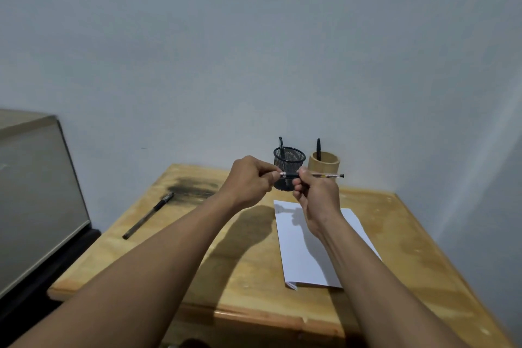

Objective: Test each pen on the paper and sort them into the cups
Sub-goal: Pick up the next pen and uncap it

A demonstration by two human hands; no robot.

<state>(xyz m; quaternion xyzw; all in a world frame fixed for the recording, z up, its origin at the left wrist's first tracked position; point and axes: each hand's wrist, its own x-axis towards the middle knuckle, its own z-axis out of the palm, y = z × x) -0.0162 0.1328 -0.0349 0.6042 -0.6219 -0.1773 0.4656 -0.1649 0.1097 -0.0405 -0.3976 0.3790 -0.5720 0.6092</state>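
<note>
I hold a clear-barrelled pen (324,176) level above the table, in front of the cups. My right hand (316,195) grips its middle, and my left hand (250,178) pinches its left end, where a cap may be hidden in the fingers. Behind the hands stands a black mesh cup (291,158) with one dark pen in it. To its right a wooden cup (324,162) also holds one dark pen. A white sheet of paper (305,251) lies on the table under my right forearm. Another black pen (148,215) lies at the table's left side.
The wooden table (248,277) has a dark smudge (189,191) near its back left. A grey wall stands right behind the cups. A glass-fronted box (36,200) on a dark base is to the left of the table.
</note>
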